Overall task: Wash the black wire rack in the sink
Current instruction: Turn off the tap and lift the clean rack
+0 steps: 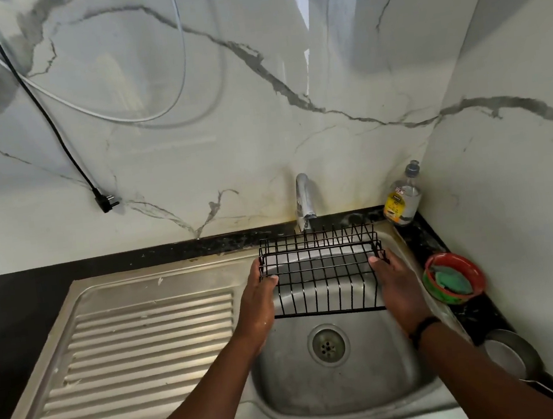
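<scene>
The black wire rack (323,273) hangs over the steel sink basin (357,382), just below the chrome tap (304,202). My left hand (258,304) grips the rack's left end and my right hand (397,285) grips its right end, thumbs hooked over the upper wires. The rack is held level with its upright prongs toward the wall. No water is seen running from the tap. The drain (328,345) lies bare below the rack.
A ribbed steel drainboard (140,359) spreads to the left of the basin. A soap bottle (403,200) stands in the back right corner. A red bowl with a green scrubber (453,278) and a steel cup (510,355) sit on the dark counter at right. A black plug (105,203) dangles on the wall.
</scene>
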